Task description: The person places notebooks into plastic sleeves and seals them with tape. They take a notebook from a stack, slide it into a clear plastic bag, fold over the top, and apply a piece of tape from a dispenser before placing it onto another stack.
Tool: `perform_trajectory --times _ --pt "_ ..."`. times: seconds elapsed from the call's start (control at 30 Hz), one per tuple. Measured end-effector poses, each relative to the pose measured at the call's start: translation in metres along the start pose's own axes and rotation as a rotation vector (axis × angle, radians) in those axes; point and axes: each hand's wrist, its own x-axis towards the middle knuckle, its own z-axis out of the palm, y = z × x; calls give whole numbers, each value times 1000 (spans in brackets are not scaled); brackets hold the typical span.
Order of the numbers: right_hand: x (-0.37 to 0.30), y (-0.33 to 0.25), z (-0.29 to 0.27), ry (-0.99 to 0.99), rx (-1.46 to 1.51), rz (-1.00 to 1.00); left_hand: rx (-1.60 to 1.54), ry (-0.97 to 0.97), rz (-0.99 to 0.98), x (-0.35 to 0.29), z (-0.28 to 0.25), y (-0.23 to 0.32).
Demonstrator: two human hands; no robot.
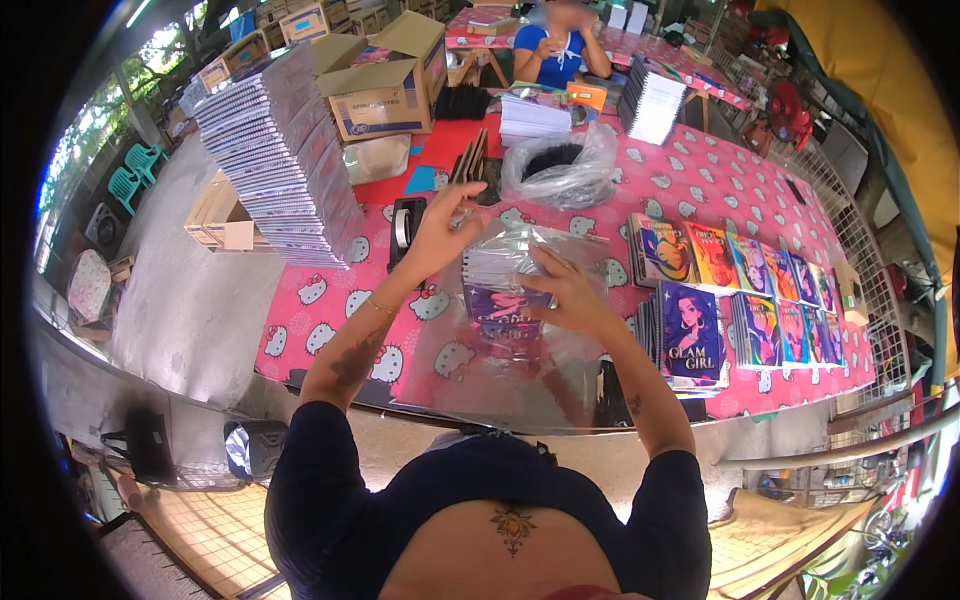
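Observation:
A stack of spiral notebooks (502, 308) with purple covers lies before me at the table's near middle, under clear plastic film (545, 372). My right hand (572, 292) rests on the wrapped stack from the right, its fingers spread over the film. Just beyond the stack's left side, my left hand (450, 232) is raised with its fingers apart and nothing visible between them. Close to its left stands a black tape dispenser (404, 232). The film spreads toward me, down to the table's front edge.
A tall notebook stack (275, 160) stands at left, beside an open carton (385, 95). Colourful notebooks (690, 335) sit in piles at right. Beyond my hands are a plastic bag (565, 180) and white-paged notebooks (655, 100). Across the table sits a person (560, 55) in blue.

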Motion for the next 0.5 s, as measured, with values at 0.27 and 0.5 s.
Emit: perform_trajectory --times 0.27,0.5 --pt "48 43 -10 138 966 537 -465 -307 -414 -21 15 -62" --pt "38 38 -8 367 594 263 262 -32 366 -4 -5 15"
